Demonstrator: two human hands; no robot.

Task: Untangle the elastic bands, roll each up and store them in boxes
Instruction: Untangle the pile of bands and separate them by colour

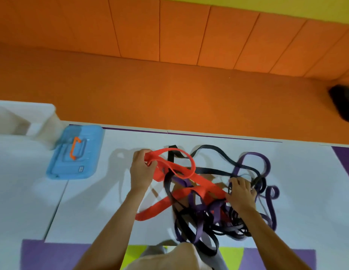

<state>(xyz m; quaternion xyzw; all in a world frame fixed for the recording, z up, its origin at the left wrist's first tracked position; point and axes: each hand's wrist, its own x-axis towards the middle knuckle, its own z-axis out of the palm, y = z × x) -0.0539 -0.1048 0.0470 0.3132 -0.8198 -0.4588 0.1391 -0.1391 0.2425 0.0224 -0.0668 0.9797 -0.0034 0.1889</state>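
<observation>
- The left hand point(141, 170), left of centre, has its fingers closed round a gathered bunch of the red band point(160, 208).
- The right hand point(241, 194), right of centre, has its fingers curled down into the tangle point(218, 217) and appears to pin or grip the strands there. The two hands are well apart.
- The red band runs between the hands, and one thin loop of it stands up over the black band point(208, 169). The purple band point(268, 164) fans out at the right of the heap.
- All of this lies on the white table point(306, 191), low in the middle of the frame.
- The step appears to be freeing the red band first:
  - Hold the heap down with the right hand and draw the red out slowly to the left.
  - Wherever black crosses over red, feed the loop back through instead of tugging. Stretched elastic tightens a knot and can snap back.
- The blue box point(75, 154) with an orange handle sits closed at the left, beside a white tub point(23, 121) at the upper left.
</observation>
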